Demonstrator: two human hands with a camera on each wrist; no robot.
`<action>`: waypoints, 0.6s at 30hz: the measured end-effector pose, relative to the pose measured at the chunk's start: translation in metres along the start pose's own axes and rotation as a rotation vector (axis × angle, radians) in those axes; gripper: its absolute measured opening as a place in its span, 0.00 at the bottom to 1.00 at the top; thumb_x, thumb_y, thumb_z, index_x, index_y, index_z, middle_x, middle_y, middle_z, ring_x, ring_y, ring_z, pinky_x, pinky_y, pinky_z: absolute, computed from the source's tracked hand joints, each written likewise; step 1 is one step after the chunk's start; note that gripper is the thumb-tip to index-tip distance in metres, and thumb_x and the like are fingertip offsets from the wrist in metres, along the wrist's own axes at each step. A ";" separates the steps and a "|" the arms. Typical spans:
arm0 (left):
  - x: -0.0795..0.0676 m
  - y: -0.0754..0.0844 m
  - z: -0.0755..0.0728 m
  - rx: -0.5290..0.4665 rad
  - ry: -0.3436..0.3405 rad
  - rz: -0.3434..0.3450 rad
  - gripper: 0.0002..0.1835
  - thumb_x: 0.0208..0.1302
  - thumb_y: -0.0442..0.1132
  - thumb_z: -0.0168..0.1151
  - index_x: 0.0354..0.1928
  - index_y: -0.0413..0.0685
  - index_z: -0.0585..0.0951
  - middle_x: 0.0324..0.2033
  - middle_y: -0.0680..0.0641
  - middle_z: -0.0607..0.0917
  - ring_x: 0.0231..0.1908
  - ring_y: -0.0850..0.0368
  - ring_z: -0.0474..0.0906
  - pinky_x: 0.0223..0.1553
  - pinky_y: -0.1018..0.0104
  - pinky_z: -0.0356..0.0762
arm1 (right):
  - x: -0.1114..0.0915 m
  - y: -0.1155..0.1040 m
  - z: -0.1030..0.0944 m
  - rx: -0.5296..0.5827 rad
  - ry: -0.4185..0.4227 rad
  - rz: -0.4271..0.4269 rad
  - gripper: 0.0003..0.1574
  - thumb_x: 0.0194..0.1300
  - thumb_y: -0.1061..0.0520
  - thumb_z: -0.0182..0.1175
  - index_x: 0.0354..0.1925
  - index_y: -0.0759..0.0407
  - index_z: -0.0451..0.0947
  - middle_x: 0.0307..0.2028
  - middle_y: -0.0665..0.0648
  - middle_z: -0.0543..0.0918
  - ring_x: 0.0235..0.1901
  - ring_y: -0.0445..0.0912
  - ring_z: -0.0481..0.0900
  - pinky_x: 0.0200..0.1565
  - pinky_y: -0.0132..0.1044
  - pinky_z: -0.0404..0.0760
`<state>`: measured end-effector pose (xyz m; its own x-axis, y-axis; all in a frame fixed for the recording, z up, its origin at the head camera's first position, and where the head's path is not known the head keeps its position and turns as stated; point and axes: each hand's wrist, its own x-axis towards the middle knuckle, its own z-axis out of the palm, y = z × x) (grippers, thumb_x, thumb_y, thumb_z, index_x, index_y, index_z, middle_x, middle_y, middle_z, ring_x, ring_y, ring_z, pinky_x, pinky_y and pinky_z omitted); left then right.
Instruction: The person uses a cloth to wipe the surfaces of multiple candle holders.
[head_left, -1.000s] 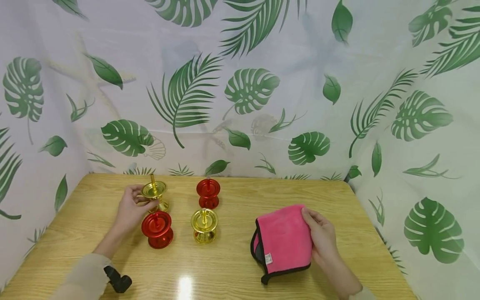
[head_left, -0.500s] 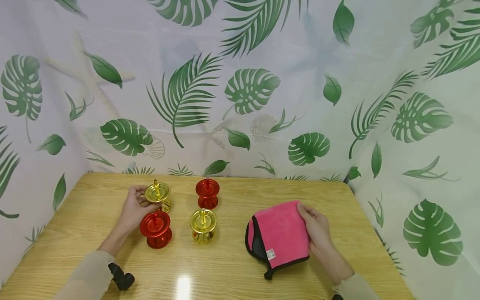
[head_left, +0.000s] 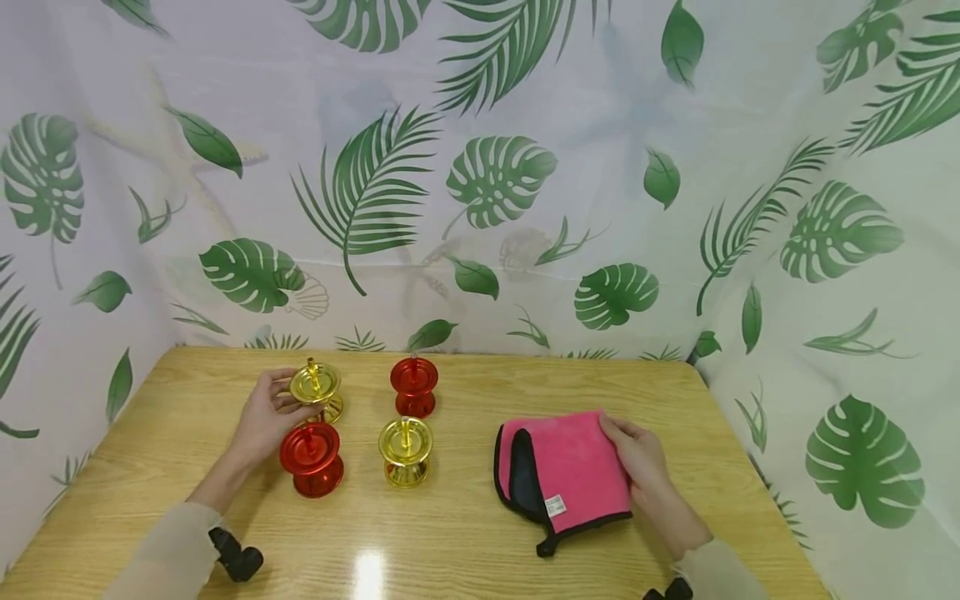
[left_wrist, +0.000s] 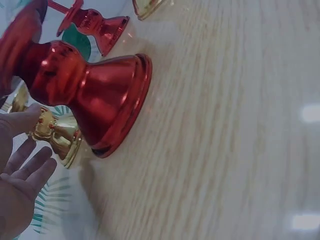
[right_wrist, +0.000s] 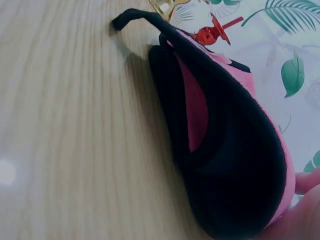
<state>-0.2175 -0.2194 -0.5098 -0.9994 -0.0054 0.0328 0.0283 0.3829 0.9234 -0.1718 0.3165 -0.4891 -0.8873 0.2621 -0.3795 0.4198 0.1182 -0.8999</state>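
Note:
My left hand (head_left: 262, 421) is around the stem of a gold candle holder (head_left: 315, 385) at the back left, which stands upright. In the left wrist view its thumb overlaps the gold candle holder's stem (left_wrist: 46, 125), and the other fingers lie loosely extended and spread below. Just in front stands a red candle holder (head_left: 321, 482). On the right, my right hand (head_left: 643, 458) pinches the top corner of a folded pink cloth (head_left: 581, 462) with black edging, a dark inner side, a white tag and a hanging loop. The right wrist view looks into its dark fold.
A second red candle holder (head_left: 415, 379) stands at the back, and another gold candle holder (head_left: 406, 446) is in front of it. A leaf-print curtain (head_left: 510, 250) encloses the wooden table (head_left: 450, 558) at the back and sides.
The left-hand gold candle holder went from tilted to upright, shifting slightly right with the hand, then stayed still. In my right hand the cloth has turned, showing more of its dark side.

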 end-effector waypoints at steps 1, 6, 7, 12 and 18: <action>-0.002 0.000 -0.002 -0.003 -0.003 -0.004 0.42 0.68 0.36 0.72 0.75 0.31 0.57 0.65 0.28 0.75 0.61 0.38 0.81 0.48 0.84 0.78 | 0.001 0.001 -0.001 -0.005 -0.003 0.006 0.41 0.77 0.39 0.60 0.74 0.64 0.70 0.42 0.41 0.86 0.38 0.32 0.83 0.41 0.29 0.84; -0.016 0.003 -0.018 0.033 -0.008 -0.025 0.41 0.75 0.44 0.66 0.77 0.32 0.56 0.68 0.28 0.74 0.67 0.32 0.76 0.49 0.86 0.74 | 0.002 0.005 -0.007 -0.021 -0.014 0.020 0.41 0.78 0.40 0.60 0.75 0.65 0.69 0.42 0.42 0.86 0.38 0.32 0.83 0.41 0.30 0.84; -0.020 0.005 -0.022 0.048 -0.006 -0.025 0.40 0.76 0.46 0.65 0.77 0.33 0.57 0.68 0.28 0.75 0.67 0.32 0.76 0.48 0.86 0.74 | 0.002 0.006 -0.009 -0.033 -0.015 0.018 0.41 0.78 0.41 0.60 0.75 0.66 0.68 0.41 0.41 0.86 0.37 0.33 0.82 0.40 0.30 0.84; -0.035 0.015 -0.037 0.137 0.034 0.013 0.38 0.76 0.51 0.63 0.74 0.33 0.63 0.66 0.30 0.78 0.64 0.32 0.78 0.47 0.89 0.72 | 0.000 0.009 -0.021 -0.134 -0.051 -0.021 0.43 0.78 0.40 0.59 0.76 0.66 0.66 0.48 0.48 0.87 0.38 0.31 0.82 0.40 0.29 0.84; -0.053 0.038 -0.050 0.248 0.060 0.065 0.38 0.75 0.53 0.64 0.75 0.35 0.65 0.65 0.31 0.81 0.64 0.31 0.79 0.57 0.69 0.80 | -0.012 0.000 -0.035 -0.337 -0.109 -0.178 0.39 0.80 0.45 0.58 0.75 0.69 0.65 0.69 0.71 0.76 0.52 0.40 0.85 0.47 0.28 0.85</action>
<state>-0.1625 -0.2513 -0.4576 -0.9926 -0.0251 0.1185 0.0799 0.5992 0.7966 -0.1542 0.3468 -0.4774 -0.9594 0.1083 -0.2605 0.2805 0.4650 -0.8397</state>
